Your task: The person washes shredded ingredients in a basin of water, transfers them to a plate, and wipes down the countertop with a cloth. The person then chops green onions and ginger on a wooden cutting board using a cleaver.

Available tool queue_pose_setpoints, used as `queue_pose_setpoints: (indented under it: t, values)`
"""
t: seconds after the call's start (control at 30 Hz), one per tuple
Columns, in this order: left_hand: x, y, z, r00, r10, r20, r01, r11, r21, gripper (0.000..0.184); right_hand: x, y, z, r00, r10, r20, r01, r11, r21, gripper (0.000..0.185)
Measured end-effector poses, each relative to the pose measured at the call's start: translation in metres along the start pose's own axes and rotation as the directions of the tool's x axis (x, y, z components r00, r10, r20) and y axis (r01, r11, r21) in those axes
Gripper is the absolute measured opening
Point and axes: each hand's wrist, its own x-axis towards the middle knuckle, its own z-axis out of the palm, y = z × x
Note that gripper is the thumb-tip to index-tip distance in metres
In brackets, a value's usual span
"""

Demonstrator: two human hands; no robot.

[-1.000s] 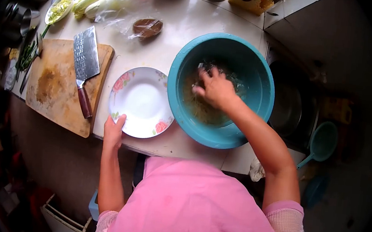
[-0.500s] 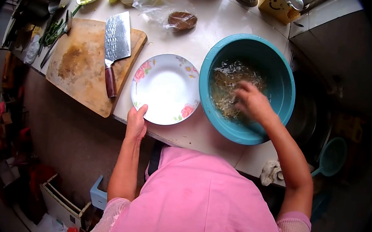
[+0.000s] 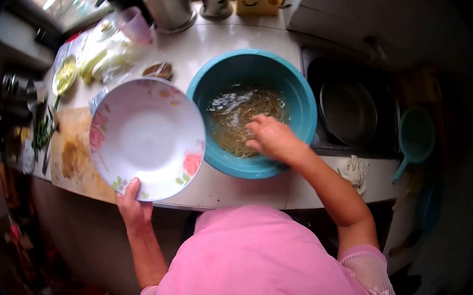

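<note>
My left hand (image 3: 135,203) grips a white plate (image 3: 147,132) with pink flowers by its near rim, thumb on top. The plate is lifted above the counter and covers much of the cutting board (image 3: 72,150). To its right stands a teal basin (image 3: 308,115) holding water and thin, translucent noodle-like strands (image 3: 232,132). My right hand (image 3: 272,137) hangs over the strands inside the basin, fingers bent and apart, with nothing visible between them. Most of the cleaver is hidden behind the plate.
A sink (image 3: 388,129) with a metal pan (image 3: 348,112) lies to the right. A crumpled cloth (image 3: 353,174) rests on the counter edge. Farther back are a bagged vegetable (image 3: 112,65), a brown item in plastic (image 3: 158,70), a pink cup (image 3: 135,24) and a utensil holder (image 3: 215,0).
My left hand has raised the plate off the counter, so it now hides the cleaver. My right hand remains in the basin. The view has turned toward the right, showing more of the sink.
</note>
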Motion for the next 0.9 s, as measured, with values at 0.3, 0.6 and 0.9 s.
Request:
queue_pose_setpoints:
  t: [0.3, 0.6, 0.9]
  values:
    - [0.003, -0.017, 0.096, 0.604, 0.623, 0.496, -0.750, 0.234, 0.619, 0.036, 0.000, -0.007, 0.005, 0.992, 0.041, 0.115, -0.029, 0.994, -0.109, 0.026]
    - [0.020, -0.017, 0.021, 0.979, 0.178, -0.102, -0.183, 0.982, -0.042, 0.040, 0.056, 0.015, 0.027, 0.952, -0.104, 0.287, 0.057, 0.984, 0.169, 0.025]
    - [0.002, -0.035, -0.069, 0.963, -0.009, -0.271, -0.017, 0.995, -0.095, 0.047, 0.055, 0.027, 0.020, 0.932, 0.352, 0.089, -0.320, 0.912, -0.258, 0.059]
